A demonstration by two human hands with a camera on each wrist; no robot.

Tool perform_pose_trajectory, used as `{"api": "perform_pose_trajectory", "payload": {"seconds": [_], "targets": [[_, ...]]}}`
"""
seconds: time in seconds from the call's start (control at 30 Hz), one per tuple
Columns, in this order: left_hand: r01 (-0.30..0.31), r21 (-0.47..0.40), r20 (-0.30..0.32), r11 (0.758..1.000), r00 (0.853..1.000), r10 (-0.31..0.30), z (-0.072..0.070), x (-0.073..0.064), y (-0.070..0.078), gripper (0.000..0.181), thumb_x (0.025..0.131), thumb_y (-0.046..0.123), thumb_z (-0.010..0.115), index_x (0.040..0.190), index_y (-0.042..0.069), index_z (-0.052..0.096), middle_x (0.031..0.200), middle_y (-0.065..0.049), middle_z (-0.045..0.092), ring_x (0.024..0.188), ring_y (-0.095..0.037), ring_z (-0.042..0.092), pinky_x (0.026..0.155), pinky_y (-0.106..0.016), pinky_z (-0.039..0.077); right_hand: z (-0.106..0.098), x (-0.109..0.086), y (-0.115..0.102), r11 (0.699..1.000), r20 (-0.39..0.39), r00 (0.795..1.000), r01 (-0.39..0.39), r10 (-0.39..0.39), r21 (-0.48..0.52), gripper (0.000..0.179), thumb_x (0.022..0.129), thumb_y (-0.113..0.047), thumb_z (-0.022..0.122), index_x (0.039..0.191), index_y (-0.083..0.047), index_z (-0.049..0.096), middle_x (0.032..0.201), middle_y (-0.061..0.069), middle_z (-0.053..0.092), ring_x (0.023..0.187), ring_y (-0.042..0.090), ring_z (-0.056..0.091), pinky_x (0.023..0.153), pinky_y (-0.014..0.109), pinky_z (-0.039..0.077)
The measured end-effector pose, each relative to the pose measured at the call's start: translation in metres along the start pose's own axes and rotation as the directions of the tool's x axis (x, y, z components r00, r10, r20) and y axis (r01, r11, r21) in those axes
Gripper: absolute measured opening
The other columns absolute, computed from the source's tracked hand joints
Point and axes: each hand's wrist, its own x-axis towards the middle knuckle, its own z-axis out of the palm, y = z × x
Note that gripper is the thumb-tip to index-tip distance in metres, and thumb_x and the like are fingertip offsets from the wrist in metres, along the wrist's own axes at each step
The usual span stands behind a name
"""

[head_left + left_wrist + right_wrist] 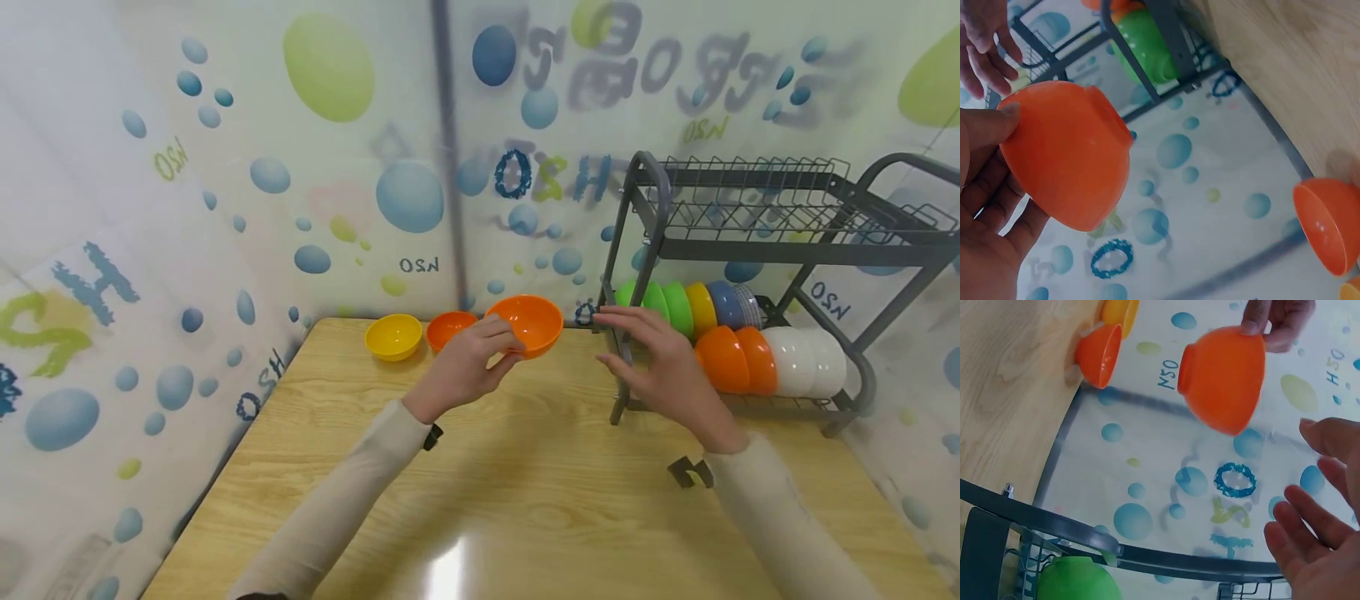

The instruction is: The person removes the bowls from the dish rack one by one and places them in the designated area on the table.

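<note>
An orange bowl (536,321) is held up above the table by my left hand (468,362), whose thumb and fingers pinch its rim. In the left wrist view the bowl (1072,156) shows its outer side and foot ring. To the right of it, my right hand (663,367) is in the air beside the rack, fingers spread and apart from the bowl. The right wrist view shows that hand (1322,512) holding nothing. Behind my left hand, a second orange bowl (444,327) and a yellow bowl (393,337) stand on the table by the wall.
A dark two-tier dish rack (787,250) stands at the right. Its lower tier holds green bowls (675,308), orange bowls (723,358), white bowls (810,361) and others on their sides. The wooden table (525,500) meets a patterned wall (360,167) at the back.
</note>
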Motion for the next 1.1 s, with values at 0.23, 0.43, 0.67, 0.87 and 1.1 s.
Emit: {"api": "perform_pose_trajectory", "payload": {"seconds": [0.23,0.43,0.67,0.87,1.1], "targets": [[0.069,0.089,-0.039,0.994,0.997,-0.066,0.002,-0.005,-0.029,0.008,0.091,0.009,0.078,0.099,0.008,0.075,0.102,-0.004,0.073,0.093,-0.019,0.064,0.085,-0.03,0.058,-0.007,0.005,0.016,0.967,-0.139,0.959,-0.233,0.246,0.104,0.061,0.088,-0.005,0.081,0.144,-0.01,0.057,0.146,0.011,0.06,0.132,0.031,0.056,0.111,0.011,0.039],[0.118,0.11,-0.057,0.987,0.992,-0.113,0.006,-0.011,-0.054,0.007,0.09,0.005,0.078,0.096,0.005,0.075,0.096,-0.005,0.072,0.089,-0.022,0.062,0.082,-0.031,0.058,-0.013,0.014,0.019,0.866,-0.16,0.858,-0.454,0.489,0.212,0.055,0.097,-0.024,0.073,0.147,-0.012,0.053,0.146,0.008,0.058,0.136,0.024,0.052,0.118,0.03,0.042],[0.208,0.125,-0.064,0.97,0.977,-0.201,0.01,-0.022,-0.085,0.008,0.09,0.004,0.078,0.097,0.003,0.075,0.095,-0.008,0.073,0.089,-0.025,0.062,0.082,-0.036,0.058,-0.012,0.03,0.026,0.796,-0.165,0.796,-0.518,0.583,0.313,0.051,0.1,-0.03,0.068,0.145,-0.012,0.054,0.143,0.007,0.059,0.132,0.021,0.055,0.119,0.039,0.043],[0.301,0.158,-0.033,0.94,0.953,-0.3,0.013,-0.03,-0.103,0.009,0.093,0.008,0.075,0.101,0.002,0.076,0.099,-0.009,0.074,0.09,-0.026,0.062,0.084,-0.036,0.058,-0.009,0.042,0.034,0.783,-0.143,0.789,-0.536,0.598,0.316,0.044,0.102,-0.031,0.065,0.139,-0.009,0.059,0.137,0.011,0.063,0.129,0.024,0.058,0.117,0.044,0.044],[0.354,0.154,-0.014,0.923,0.934,-0.356,0.017,-0.035,-0.113,0.011,0.093,0.007,0.075,0.101,0.0,0.077,0.099,-0.012,0.075,0.092,-0.028,0.065,0.087,-0.039,0.059,-0.006,0.044,0.042,0.765,-0.142,0.76,-0.59,0.634,0.258,0.043,0.101,-0.039,0.064,0.136,-0.013,0.063,0.134,0.009,0.067,0.124,0.021,0.061,0.111,0.044,0.05]]}}
